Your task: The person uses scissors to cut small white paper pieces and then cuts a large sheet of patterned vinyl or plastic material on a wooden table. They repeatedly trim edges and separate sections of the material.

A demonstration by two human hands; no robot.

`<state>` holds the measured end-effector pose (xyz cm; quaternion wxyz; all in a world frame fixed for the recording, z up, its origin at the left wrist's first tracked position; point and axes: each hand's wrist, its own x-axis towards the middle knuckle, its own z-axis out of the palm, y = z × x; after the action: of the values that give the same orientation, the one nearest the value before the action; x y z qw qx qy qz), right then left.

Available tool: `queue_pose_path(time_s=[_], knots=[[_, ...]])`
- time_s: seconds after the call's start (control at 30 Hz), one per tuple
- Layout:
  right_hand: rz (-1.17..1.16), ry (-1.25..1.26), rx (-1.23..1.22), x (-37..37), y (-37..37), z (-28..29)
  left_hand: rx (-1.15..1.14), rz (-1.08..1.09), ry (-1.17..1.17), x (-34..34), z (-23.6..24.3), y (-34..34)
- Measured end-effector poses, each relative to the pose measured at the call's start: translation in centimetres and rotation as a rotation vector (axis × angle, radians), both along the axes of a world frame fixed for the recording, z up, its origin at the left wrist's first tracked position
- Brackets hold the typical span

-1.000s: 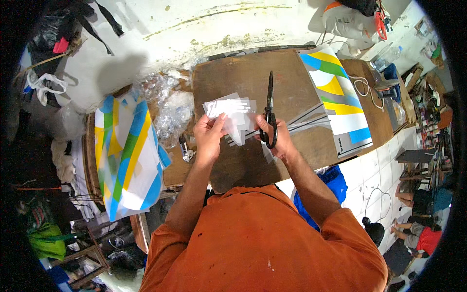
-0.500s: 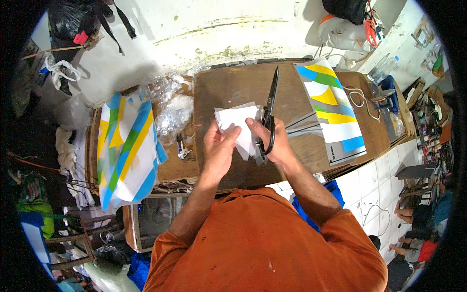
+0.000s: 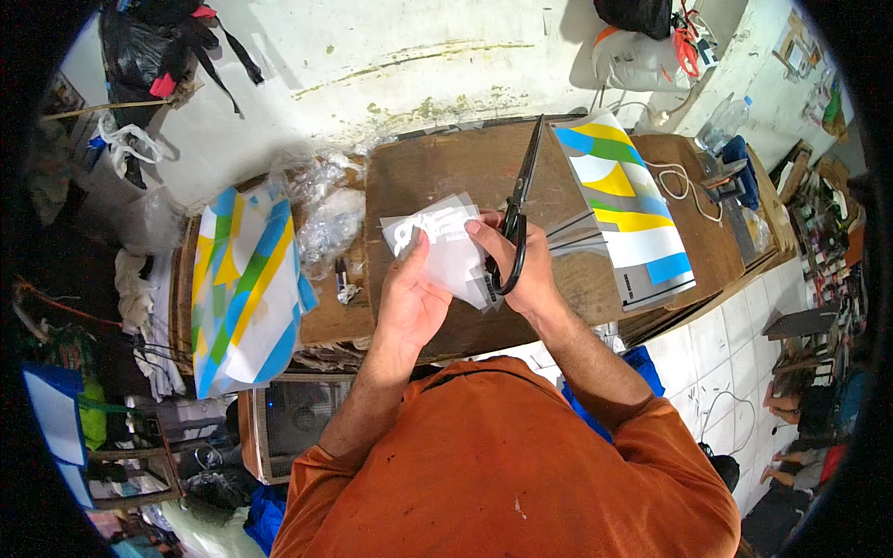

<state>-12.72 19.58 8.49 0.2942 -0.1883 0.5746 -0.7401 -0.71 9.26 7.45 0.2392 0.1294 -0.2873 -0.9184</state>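
Observation:
Between my hands is a small stack of translucent film pieces (image 3: 453,265) with white lettering on the upper one. My left hand (image 3: 411,302) grips the stack's left side, thumb on top. With its thumb and fingertips my right hand (image 3: 523,270) pinches the right edge. Black scissors (image 3: 523,191) also hang in my right hand, the handle loops around or against the fingers and the blades pointing away from me. Beneath is a brown wooden table (image 3: 419,158). Some dark-edged clear strips (image 3: 572,234) lie right of my right hand.
A sheet printed in blue, yellow, green and white (image 3: 633,214) lies at the right; similar printed sheets (image 3: 244,288) droop at the left. Crumpled clear plastic (image 3: 326,209) sits beside them, near a small dark tool (image 3: 343,282). A white cable (image 3: 684,181) curls at the far right.
The film stack has tilted and shifted left, and its white lettering now shows. My left hand has turned, its palm more visible. The scissors remain in my right hand.

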Motion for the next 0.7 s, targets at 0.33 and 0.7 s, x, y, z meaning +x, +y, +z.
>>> queue_pose_path(time_s=[0.33, 0.7], knots=[[0.031, 0.099, -0.013, 1.0, 0.9, 1.5, -0.180, 0.066, 0.025, 1.3, 1.6, 1.2], [0.066, 0.394, -0.061, 0.7, 1.8, 2.4, 0.105, -0.176, 0.189, 4.3, 4.5, 1.4]])
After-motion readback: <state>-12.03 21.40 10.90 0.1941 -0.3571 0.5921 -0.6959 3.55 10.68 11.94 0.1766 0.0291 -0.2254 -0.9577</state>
